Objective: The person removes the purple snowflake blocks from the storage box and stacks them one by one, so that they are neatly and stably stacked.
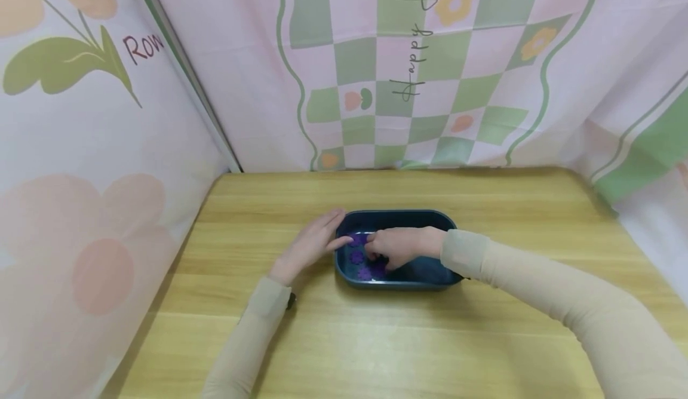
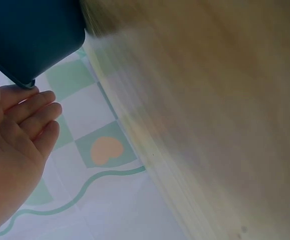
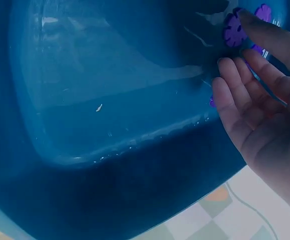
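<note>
A dark blue tub [image 1: 398, 285] sits on the wooden table. My left hand [image 1: 309, 243] rests at its left end, fingers extended along the outer corner and thumb reaching over the rim. In the left wrist view, the fingers [image 2: 39, 110] lie beside the tub's rim, the index finger right at it. Inside the tub, my right hand [image 1: 400, 246] reaches down over the left half. Its thumb and index finger pinch the edge of a purple notched disc [image 3: 234, 31]. Several more purple notched discs [image 1: 357, 258] lie on the tub's floor by the left hand's thumb.
Wooden tabletop [image 1: 398, 345] surrounds the tub on every side. Behind it hangs a pink and green checked curtain [image 1: 392, 58], and a flowered cloth [image 1: 80, 148] closes off the left. A small white fleck [image 3: 99, 107] is on the tub's floor.
</note>
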A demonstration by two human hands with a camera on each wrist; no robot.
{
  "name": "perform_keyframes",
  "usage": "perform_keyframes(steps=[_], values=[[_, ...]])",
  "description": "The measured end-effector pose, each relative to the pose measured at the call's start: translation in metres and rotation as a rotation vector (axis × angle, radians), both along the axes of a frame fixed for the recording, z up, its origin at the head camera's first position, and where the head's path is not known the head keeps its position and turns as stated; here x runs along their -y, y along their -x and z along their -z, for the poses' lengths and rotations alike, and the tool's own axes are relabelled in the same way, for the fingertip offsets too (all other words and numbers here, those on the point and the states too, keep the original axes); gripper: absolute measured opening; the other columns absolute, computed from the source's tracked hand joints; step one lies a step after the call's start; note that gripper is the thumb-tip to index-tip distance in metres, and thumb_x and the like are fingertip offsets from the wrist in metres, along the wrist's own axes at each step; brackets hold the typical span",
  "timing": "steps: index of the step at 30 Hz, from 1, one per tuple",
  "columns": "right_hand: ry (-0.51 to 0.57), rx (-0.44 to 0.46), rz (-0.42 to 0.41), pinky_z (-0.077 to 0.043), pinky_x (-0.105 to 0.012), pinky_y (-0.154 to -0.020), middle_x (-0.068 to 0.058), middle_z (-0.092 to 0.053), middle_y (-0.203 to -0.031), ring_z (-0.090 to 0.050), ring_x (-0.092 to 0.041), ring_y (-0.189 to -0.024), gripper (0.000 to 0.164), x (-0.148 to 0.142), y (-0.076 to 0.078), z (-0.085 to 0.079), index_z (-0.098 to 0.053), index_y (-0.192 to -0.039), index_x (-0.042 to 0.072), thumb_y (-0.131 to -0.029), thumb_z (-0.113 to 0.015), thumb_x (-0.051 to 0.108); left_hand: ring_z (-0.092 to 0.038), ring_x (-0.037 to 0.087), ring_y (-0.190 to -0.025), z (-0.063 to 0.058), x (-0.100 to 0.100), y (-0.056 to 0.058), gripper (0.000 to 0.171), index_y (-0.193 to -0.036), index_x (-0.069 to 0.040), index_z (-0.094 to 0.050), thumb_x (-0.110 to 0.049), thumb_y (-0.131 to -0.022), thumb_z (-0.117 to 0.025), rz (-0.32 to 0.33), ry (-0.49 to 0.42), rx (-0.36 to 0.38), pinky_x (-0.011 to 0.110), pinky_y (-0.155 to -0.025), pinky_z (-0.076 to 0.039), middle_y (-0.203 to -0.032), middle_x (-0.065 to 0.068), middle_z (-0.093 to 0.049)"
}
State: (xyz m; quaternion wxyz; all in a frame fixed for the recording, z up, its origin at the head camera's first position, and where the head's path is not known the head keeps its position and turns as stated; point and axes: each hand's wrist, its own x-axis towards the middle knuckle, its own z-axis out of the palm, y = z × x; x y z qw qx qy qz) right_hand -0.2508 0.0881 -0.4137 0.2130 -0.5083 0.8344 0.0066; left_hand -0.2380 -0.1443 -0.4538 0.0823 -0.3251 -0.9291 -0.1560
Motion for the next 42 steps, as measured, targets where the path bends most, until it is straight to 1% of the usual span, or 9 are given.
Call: perform_keyframes(steps=[5,9,15,20,27,34,42], values=[[-0.004,-0.023,-0.001,-0.059,-0.023,-0.082,0.000,-0.064,-0.105,-0.059,-0.008,-0.086,0.026,-0.0004,-0.0025,0.0004,-0.069,-0.107,0.012,-0.086,-0.079,0.022,-0.047,0.034,-0.140,-0.0019,-0.0005,-0.0006,0.069,-0.146,0.003,-0.044,-0.044,-0.098,-0.058,-0.006,0.000,0.020,0.044,-0.120,-0.039,-0.150,0.023,-0.047],[-0.008,-0.050,-0.018,-0.057,-0.022,-0.078,0.000,-0.063,-0.102,-0.056,-0.008,-0.082,0.023,0.0010,-0.0044,-0.0007,-0.069,-0.104,0.012,-0.085,-0.079,0.022,-0.047,0.034,-0.140,-0.0028,-0.0007,-0.0011,0.069,-0.146,0.004,-0.044,-0.044,-0.098,-0.059,-0.002,-0.002,0.018,0.044,-0.119,-0.039,-0.150,0.024,-0.047],[-0.031,-0.089,-0.039,-0.058,-0.022,-0.080,-0.001,-0.064,-0.102,-0.058,-0.008,-0.083,0.022,0.0030,-0.0062,0.0007,-0.069,-0.102,0.013,-0.087,-0.078,0.025,-0.047,0.034,-0.140,-0.0016,-0.0006,-0.0010,0.068,-0.145,0.004,-0.044,-0.043,-0.098,-0.058,0.001,-0.003,0.010,0.044,-0.119,-0.040,-0.150,0.024,-0.047],[-0.044,-0.117,-0.056,-0.059,-0.023,-0.081,-0.001,-0.066,-0.103,-0.060,-0.009,-0.084,0.022,0.0028,-0.0059,0.0040,-0.069,-0.102,0.013,-0.088,-0.077,0.027,-0.046,0.033,-0.141,-0.0011,-0.0008,-0.0014,0.069,-0.146,0.003,-0.044,-0.044,-0.098,-0.058,-0.005,0.000,0.021,0.044,-0.120,-0.039,-0.151,0.023,-0.046],[-0.056,-0.153,-0.085,-0.059,-0.022,-0.079,-0.001,-0.068,-0.099,-0.061,-0.008,-0.082,0.024,0.0032,-0.0075,0.0029,-0.067,-0.103,0.013,-0.088,-0.076,0.030,-0.047,0.033,-0.141,-0.0012,-0.0003,-0.0016,0.068,-0.146,0.003,-0.044,-0.044,-0.098,-0.058,-0.009,-0.006,0.019,0.044,-0.120,-0.039,-0.150,0.023,-0.047],[-0.059,-0.146,-0.084,-0.059,-0.021,-0.077,-0.001,-0.068,-0.098,-0.063,-0.008,-0.081,0.026,0.0033,-0.0072,0.0039,-0.066,-0.105,0.013,-0.087,-0.077,0.030,-0.047,0.032,-0.141,-0.0008,0.0004,-0.0017,0.068,-0.146,0.003,-0.044,-0.043,-0.098,-0.057,-0.011,-0.005,0.021,0.043,-0.120,-0.039,-0.150,0.022,-0.047],[-0.076,-0.162,-0.091,-0.059,-0.022,-0.075,-0.001,-0.068,-0.096,-0.060,-0.008,-0.075,0.028,0.0041,-0.0080,0.0042,-0.067,-0.104,0.012,-0.086,-0.078,0.031,-0.045,0.032,-0.142,-0.0001,-0.0002,-0.0007,0.069,-0.147,0.003,-0.043,-0.044,-0.099,-0.057,-0.017,0.007,0.034,0.042,-0.121,-0.037,-0.152,0.021,-0.045]])
